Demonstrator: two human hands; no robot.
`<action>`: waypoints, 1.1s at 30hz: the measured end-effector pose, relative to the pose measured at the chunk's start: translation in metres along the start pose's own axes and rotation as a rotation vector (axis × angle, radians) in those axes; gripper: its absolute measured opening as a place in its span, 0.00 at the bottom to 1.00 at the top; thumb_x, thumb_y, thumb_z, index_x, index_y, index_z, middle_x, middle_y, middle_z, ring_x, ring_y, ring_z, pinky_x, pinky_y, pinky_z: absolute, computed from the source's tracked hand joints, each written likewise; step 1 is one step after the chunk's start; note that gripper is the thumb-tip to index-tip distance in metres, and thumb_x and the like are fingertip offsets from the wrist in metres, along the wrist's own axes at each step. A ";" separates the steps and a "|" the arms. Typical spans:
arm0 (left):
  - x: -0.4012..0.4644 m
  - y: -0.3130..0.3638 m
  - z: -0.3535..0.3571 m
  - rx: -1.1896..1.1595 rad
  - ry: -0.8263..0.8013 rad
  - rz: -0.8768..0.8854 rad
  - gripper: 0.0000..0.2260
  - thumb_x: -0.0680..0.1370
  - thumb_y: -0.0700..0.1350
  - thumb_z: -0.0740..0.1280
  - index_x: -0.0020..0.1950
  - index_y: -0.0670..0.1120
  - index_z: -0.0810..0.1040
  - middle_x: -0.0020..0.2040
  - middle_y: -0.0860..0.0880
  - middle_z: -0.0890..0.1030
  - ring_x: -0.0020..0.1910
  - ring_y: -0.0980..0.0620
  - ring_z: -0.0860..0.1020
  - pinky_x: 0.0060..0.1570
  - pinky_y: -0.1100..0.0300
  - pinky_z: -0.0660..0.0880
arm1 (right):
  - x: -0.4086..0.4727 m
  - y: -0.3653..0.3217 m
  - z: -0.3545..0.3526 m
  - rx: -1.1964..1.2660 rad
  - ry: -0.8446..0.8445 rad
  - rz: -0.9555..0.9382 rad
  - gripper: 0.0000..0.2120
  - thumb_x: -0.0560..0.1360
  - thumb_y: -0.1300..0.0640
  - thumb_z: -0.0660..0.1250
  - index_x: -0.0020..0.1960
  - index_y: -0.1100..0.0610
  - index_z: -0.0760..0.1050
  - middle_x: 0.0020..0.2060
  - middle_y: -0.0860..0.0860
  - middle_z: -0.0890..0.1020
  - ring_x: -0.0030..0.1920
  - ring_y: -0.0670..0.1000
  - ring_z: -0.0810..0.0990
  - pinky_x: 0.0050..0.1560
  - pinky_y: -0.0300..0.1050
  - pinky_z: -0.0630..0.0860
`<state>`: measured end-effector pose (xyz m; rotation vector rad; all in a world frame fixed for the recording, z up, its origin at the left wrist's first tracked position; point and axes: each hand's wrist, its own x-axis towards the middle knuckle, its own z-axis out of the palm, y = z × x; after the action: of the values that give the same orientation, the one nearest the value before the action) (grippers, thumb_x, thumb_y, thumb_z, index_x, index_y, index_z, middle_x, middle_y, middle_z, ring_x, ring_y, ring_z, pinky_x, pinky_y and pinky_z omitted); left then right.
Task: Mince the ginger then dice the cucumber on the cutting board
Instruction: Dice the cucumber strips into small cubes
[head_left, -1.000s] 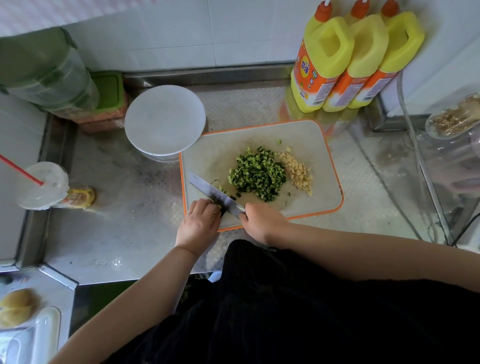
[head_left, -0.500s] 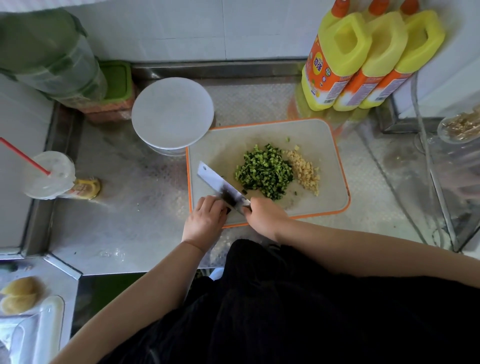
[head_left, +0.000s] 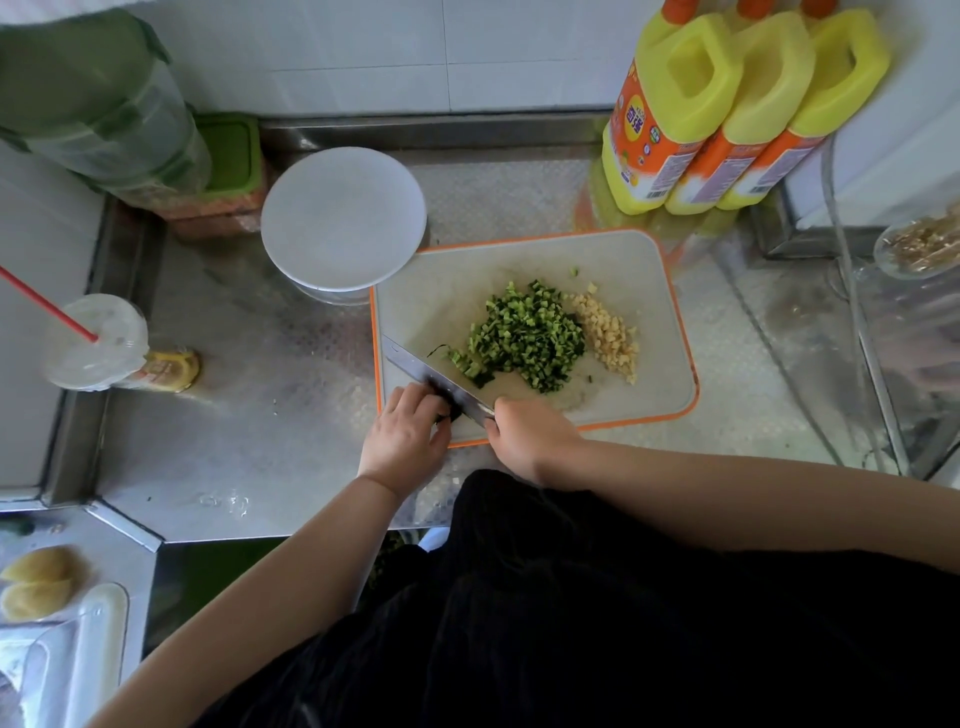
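A white cutting board (head_left: 649, 270) with an orange rim lies on the steel counter. On its middle sits a pile of diced cucumber (head_left: 524, 335), with a smaller heap of minced ginger (head_left: 608, 332) touching its right side. My right hand (head_left: 530, 434) grips the handle of a cleaver (head_left: 431, 374), whose blade slants across the board's near left part. My left hand (head_left: 408, 436) sits at the board's near left corner, fingers curled down on a dark piece of cucumber (head_left: 451, 410) right beside the blade.
A white round lid or container (head_left: 343, 218) stands just behind the board's left corner. Three yellow bottles (head_left: 727, 109) line the back right. A lidded cup with a red straw (head_left: 96, 340) is at left, green-lidded boxes (head_left: 228, 150) at the back left, a glass jar (head_left: 919, 249) at right.
The cleaver blade has come down from a raised tilt onto the board beside my left fingers. Both hands stay at the near left corner. The piles have not moved.
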<state>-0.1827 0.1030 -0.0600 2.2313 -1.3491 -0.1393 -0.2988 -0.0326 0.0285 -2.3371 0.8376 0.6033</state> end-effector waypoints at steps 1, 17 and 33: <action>0.000 0.000 0.000 0.001 0.007 -0.004 0.09 0.75 0.46 0.62 0.44 0.43 0.79 0.46 0.47 0.76 0.46 0.46 0.72 0.35 0.52 0.77 | 0.001 -0.001 0.001 0.001 -0.005 0.004 0.13 0.82 0.52 0.54 0.53 0.61 0.72 0.49 0.58 0.79 0.48 0.60 0.78 0.40 0.46 0.66; -0.007 0.000 0.002 0.028 0.030 -0.029 0.10 0.76 0.50 0.63 0.48 0.44 0.78 0.51 0.45 0.75 0.52 0.44 0.74 0.38 0.52 0.79 | 0.014 0.008 -0.009 0.132 0.010 0.092 0.14 0.82 0.50 0.55 0.49 0.60 0.70 0.38 0.53 0.74 0.43 0.58 0.77 0.38 0.46 0.67; -0.005 0.020 -0.005 0.130 -0.003 -0.193 0.12 0.72 0.49 0.63 0.46 0.41 0.76 0.47 0.42 0.75 0.45 0.40 0.74 0.42 0.49 0.76 | 0.003 -0.005 -0.004 -0.038 0.066 -0.052 0.13 0.82 0.51 0.55 0.47 0.58 0.71 0.38 0.53 0.74 0.37 0.55 0.75 0.35 0.44 0.66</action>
<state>-0.1989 0.1017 -0.0473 2.4691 -1.1720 -0.1265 -0.2926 -0.0329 0.0315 -2.4173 0.7987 0.5274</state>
